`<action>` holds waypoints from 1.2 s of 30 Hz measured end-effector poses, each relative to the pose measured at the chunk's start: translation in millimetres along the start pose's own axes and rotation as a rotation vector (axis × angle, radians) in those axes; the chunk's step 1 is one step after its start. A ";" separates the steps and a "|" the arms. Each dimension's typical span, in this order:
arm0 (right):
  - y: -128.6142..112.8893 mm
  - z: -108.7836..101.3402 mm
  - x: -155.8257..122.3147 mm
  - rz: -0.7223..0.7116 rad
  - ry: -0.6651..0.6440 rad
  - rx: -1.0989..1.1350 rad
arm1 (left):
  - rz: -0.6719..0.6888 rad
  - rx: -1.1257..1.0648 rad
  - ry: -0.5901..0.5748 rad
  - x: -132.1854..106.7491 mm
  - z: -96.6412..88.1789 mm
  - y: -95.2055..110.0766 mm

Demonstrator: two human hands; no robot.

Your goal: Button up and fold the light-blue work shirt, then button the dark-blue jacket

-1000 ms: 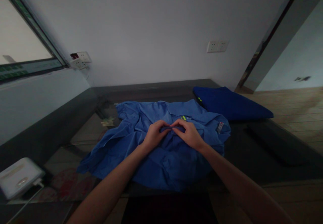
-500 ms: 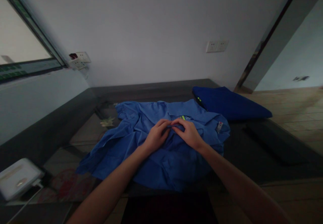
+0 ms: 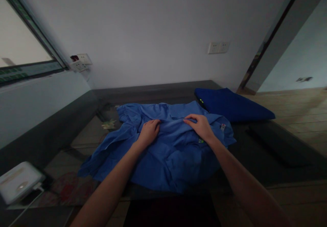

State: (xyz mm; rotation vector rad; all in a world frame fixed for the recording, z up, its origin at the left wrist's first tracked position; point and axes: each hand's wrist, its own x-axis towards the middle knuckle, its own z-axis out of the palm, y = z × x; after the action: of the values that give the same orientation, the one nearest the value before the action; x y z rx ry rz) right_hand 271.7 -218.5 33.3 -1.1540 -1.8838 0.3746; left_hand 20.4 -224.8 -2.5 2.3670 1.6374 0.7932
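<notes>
A crumpled light blue shirt (image 3: 168, 152) lies spread on a dark glass table (image 3: 84, 135). My left hand (image 3: 148, 132) rests on the shirt's upper middle with its fingers curled into the cloth. My right hand (image 3: 201, 126) lies a little to the right near the collar, fingers bent and pinching a fold of the same shirt. A small white label (image 3: 222, 127) shows on the shirt just right of my right hand.
A folded dark blue garment (image 3: 230, 105) lies at the table's far right. A white box with a cable (image 3: 19, 182) sits at the near left edge. Wall sockets (image 3: 219, 47) are on the wall behind, and wooden floor (image 3: 301, 111) lies to the right.
My hands were together at the shirt's middle; they have drawn apart, left hand leftward and right hand rightward, spreading the cloth between them.
</notes>
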 end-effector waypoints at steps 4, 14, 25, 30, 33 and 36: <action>-7.2 -11.0 0.1 -0.046 -0.008 0.050 | 0.000 0.116 -0.094 -2.8 -0.3 -0.6; -4.9 -29.8 3.7 0.008 0.286 0.082 | 0.132 -0.135 0.152 -5.9 -29.9 34.1; 4.3 -18.7 1.6 -0.123 0.135 -0.293 | 0.037 -0.297 -0.047 -16.2 -9.6 61.2; -25.8 3.7 -10.3 -0.322 -0.090 -0.132 | 0.129 -0.277 0.045 -15.4 -8.4 61.1; -33.3 13.4 -14.4 -0.281 -0.135 -0.099 | 0.087 -0.361 0.095 -15.5 -11.9 63.2; -32.9 17.4 -15.8 -0.215 -0.083 -0.122 | -0.001 -0.426 0.124 -15.9 -15.4 63.9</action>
State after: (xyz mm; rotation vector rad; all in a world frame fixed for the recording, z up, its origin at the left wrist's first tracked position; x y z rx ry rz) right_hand 242.0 -245.8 35.8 -1.0147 -2.1039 0.1930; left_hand 61.1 -266.6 31.6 2.0522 1.3426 1.1755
